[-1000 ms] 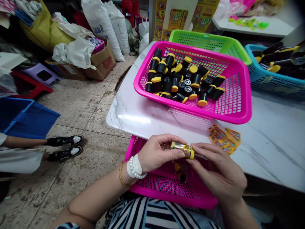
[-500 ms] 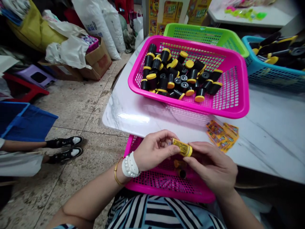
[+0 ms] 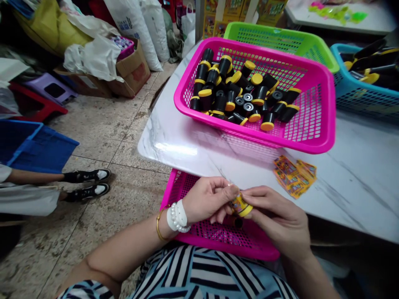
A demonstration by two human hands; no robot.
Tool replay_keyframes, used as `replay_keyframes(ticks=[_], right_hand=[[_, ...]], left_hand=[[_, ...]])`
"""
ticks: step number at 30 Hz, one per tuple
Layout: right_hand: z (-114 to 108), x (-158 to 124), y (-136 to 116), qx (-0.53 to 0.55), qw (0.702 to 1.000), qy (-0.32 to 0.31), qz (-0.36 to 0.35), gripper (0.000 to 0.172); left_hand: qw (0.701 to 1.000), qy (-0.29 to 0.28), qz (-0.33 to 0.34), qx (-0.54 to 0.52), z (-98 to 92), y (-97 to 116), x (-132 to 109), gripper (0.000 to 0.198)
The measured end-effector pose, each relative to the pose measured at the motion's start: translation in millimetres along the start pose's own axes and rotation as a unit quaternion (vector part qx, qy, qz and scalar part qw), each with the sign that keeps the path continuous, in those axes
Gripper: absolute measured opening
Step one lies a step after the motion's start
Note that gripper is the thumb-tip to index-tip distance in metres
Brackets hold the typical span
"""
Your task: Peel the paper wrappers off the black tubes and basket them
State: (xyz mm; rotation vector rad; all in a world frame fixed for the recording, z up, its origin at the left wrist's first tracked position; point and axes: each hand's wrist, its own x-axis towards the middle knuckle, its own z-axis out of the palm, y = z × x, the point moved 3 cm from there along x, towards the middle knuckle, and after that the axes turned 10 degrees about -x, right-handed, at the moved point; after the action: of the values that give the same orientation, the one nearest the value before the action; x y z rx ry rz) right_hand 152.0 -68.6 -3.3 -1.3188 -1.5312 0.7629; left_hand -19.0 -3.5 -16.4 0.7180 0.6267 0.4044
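Between my two hands is a small canister [image 3: 239, 204] with a yellow cap and a colourful yellow label around it. My left hand [image 3: 210, 198] pinches it from the left, thumb on the label side. My right hand [image 3: 274, 214] grips its capped end, thumb below and fingers above. Both hands are over a lower pink basket [image 3: 224, 245] at my lap, where another canister [image 3: 237, 223] lies, partly hidden by my hands. A sheet of orange stickers [image 3: 294, 176] lies on the table to the right.
On the marble-patterned table [image 3: 174, 141] stands a large pink basket [image 3: 255, 139] of black canisters with yellow caps. Behind it are a green basket [image 3: 280, 37] and a blue basket [image 3: 364, 95]. At left are a blue crate [image 3: 40, 149] and another person's shoes [image 3: 90, 182].
The canister has tilted, its capped end now lower and towards me. My left thumb has moved over its upper part. The whole view has shifted slightly.
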Motion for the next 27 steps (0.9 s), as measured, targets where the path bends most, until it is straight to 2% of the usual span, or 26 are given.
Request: replay_keyframes(ticks=[2,4,8,13,16,18,22,25,27], right_hand=[[0.7,-2.2,0.2,0.005,0.999,0.042,-0.027,0.035],[2.3,-3.2,1.2,0.005,0.998,0.058,-0.027,0.037],[4.2,-4.6,-1.4,-0.041,0.998,0.026,-0.043,0.037],[0.7,-5.1,-7.5,-0.080,0.992,0.047,-0.082,0.034],[1.0,-3.4,-8.9,-0.114,0.990,-0.003,-0.087,0.032],[0.0,-4.4,-8.5,-0.115,0.989,-0.023,-0.096,0.033],[-3.1,-11.1,-3.1,-0.115,0.989,0.020,-0.095,0.031],[-1.2,-14.9,-0.1,-0.145,0.985,0.048,-0.079,0.031],[1.8,-16.0,-1.3,-0.156,0.983,0.038,-0.085,0.035]], left_hand=[[0.997,-0.038,-0.026,-0.063,2.8,-6.2,0.0,0.047],[0.994,-0.036,-0.036,-0.094,3.1,-10.8,1.0,0.045],[0.992,-0.018,-0.031,-0.118,1.8,-16.3,4.8,0.045],[0.989,-0.025,-0.061,-0.135,0.9,-21.5,5.0,0.053],[0.988,-0.009,-0.076,-0.133,-0.9,-24.2,3.4,0.051],[0.984,-0.020,-0.085,-0.153,-0.9,-26.4,3.1,0.052],[0.976,-0.048,-0.099,-0.189,0.0,-30.2,3.3,0.052],[0.983,-0.012,-0.096,-0.153,-0.8,-31.6,2.6,0.051],[0.987,0.008,-0.105,-0.120,-0.6,-32.7,1.8,0.052]])
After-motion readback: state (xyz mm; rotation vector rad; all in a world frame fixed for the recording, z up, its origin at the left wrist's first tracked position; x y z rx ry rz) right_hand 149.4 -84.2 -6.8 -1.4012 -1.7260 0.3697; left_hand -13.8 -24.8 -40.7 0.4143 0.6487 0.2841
